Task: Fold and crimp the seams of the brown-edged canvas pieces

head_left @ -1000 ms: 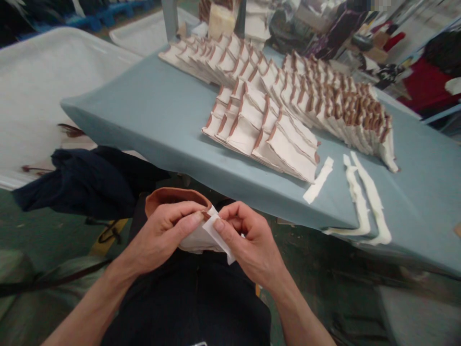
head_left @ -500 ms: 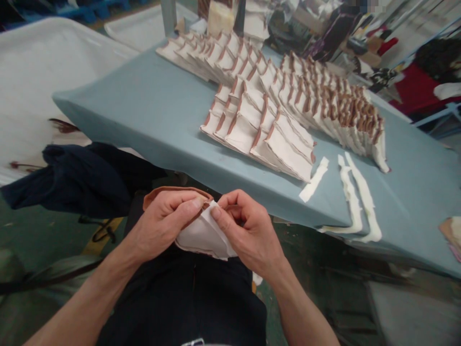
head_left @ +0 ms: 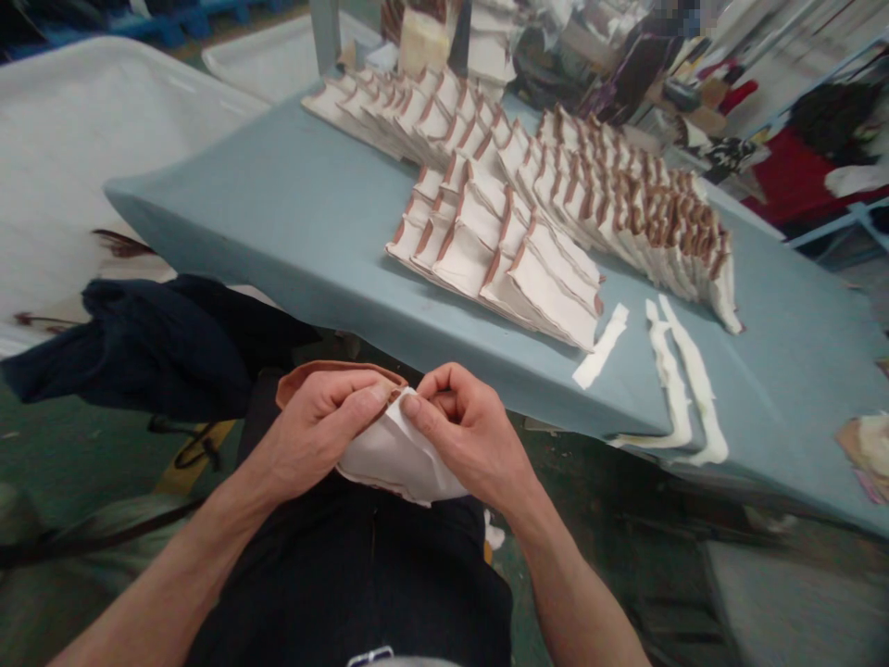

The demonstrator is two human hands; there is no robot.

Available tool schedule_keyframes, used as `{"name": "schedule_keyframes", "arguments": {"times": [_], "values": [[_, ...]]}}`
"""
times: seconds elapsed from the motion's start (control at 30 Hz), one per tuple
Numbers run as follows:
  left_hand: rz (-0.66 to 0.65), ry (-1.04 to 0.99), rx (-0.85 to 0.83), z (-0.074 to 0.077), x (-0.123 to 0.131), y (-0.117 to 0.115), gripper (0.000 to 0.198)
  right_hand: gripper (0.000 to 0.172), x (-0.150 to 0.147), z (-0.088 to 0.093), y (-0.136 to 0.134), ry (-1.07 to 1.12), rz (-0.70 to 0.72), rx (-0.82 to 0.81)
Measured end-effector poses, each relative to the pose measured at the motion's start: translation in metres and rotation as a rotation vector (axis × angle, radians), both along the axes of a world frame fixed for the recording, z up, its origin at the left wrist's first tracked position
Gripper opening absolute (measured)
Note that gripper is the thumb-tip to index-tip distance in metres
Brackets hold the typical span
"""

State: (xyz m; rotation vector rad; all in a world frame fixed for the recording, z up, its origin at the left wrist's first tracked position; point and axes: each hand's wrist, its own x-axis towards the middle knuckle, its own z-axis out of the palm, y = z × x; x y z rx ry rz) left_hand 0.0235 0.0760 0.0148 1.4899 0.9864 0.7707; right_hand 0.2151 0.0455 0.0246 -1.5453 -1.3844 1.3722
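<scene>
Above my lap I hold a white fabric piece with a brown leather-like edge [head_left: 393, 454]. My left hand [head_left: 316, 426] pinches its brown edge between thumb and fingers, and a strip of brown shows behind the knuckles. Close beside it, my right hand [head_left: 462, 421] is closed on the white upper corner, thumb pressed on the cloth. The two thumbs nearly meet at that edge. What lies beneath the curled fingers is hidden.
On the blue-covered table [head_left: 264, 195] stand rows of similar white pieces with brown edges [head_left: 486, 245]. White strips [head_left: 673, 380] lie near its front edge, some hanging over. A white bin [head_left: 104, 139] and dark blue cloth [head_left: 153, 333] are at left.
My right hand has shifted slightly left and up along the white corner. My left hand keeps its hold almost unchanged. The view has turned a little.
</scene>
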Motion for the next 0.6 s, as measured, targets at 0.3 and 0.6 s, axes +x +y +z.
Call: {"name": "schedule_keyframes", "arguments": {"times": [0.3, 0.6], "values": [[-0.038, -0.047, -0.082, -0.003, -0.007, -0.003, 0.022, 0.034, 0.001, -0.007, 0.002, -0.010, 0.042, -0.010], [0.099, 0.174, 0.073, 0.005, 0.011, -0.016, 0.021, 0.054, 0.001, -0.015, 0.009, 0.277, 0.061, -0.198]]}}
